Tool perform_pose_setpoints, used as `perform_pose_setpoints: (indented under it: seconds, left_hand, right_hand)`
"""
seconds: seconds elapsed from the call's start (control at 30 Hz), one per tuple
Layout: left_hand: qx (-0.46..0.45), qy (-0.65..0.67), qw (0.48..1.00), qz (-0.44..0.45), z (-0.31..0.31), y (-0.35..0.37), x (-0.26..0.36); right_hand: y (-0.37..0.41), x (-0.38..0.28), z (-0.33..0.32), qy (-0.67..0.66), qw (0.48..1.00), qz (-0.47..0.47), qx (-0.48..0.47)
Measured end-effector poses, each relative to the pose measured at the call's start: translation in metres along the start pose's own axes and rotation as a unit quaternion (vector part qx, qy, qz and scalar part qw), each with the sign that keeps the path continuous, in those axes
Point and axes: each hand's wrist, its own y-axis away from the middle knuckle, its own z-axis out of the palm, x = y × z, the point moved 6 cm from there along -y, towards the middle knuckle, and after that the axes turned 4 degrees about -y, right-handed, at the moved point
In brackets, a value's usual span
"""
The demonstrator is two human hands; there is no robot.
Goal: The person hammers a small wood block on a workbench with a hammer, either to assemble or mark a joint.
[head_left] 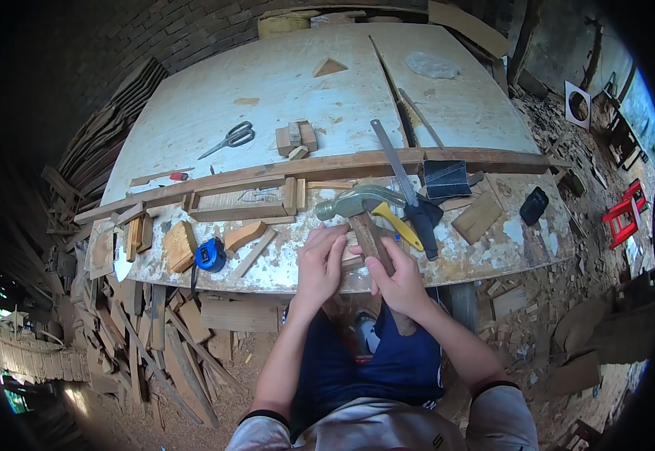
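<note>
- Gripping what, that right hand [396, 276]?
- Its fingers are closed round the hammer [361, 212] handle, head lying on the table [230, 98].
- And the left hand [321, 259]?
- Bent onto a wood piece [351, 260] just left of the hammer; its grip can't be told. A saw [408, 186] lies just right.

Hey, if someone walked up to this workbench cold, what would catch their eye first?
First the hammer: its steel head sits over the paint-spattered bench near the front edge. The right hand holds its wooden handle, and the left hand is close beside it. Next comes the bright blue tape measure, to the left among wood offcuts, then the hand saw, lying slantwise just right of the hammer.
</note>
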Motion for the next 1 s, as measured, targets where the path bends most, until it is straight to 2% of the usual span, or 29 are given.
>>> perform_pose_setpoints:
  seconds: [0.1,0.2,0.3,0.5,0.7,0.8,0.9,1.0]
  left_hand:
    - [-0.008,0.031,0.999,-0.025,0.000,0.000,-0.006]
    - [-0.012,0.133,0.979,-0.153,0.003,0.005,-0.021]
    - [0.015,0.141,0.986,-0.092,0.002,0.006,-0.021]
    - [0.084,0.099,0.990,-0.062,-0.010,0.010,-0.018]
    - [0.063,0.083,0.991,-0.087,-0.011,0.015,-0.022]
    - [0.103,0.113,0.984,-0.090,-0.011,0.020,-0.028]
    - [0.138,0.218,0.955,-0.147,-0.007,0.025,-0.034]
    - [0.128,0.196,0.958,-0.164,-0.011,0.022,-0.026]
  right_hand:
    - [0.000,0.001,-0.001,0.014,1.000,0.001,-0.002]
    - [0.000,-0.002,0.001,0.013,1.000,0.005,0.000]
    - [0.000,0.000,0.000,0.001,1.000,0.012,-0.011]
    - [-0.001,-0.001,0.001,-0.025,0.999,0.025,-0.011]
    - [0.000,-0.001,0.000,-0.019,0.999,0.026,-0.023]
    - [0.000,-0.001,0.000,-0.023,0.999,0.028,-0.023]
    - [0.000,0.001,0.000,-0.025,0.999,0.028,-0.022]
    - [0.000,0.001,-0.001,-0.021,0.999,0.026,-0.024]
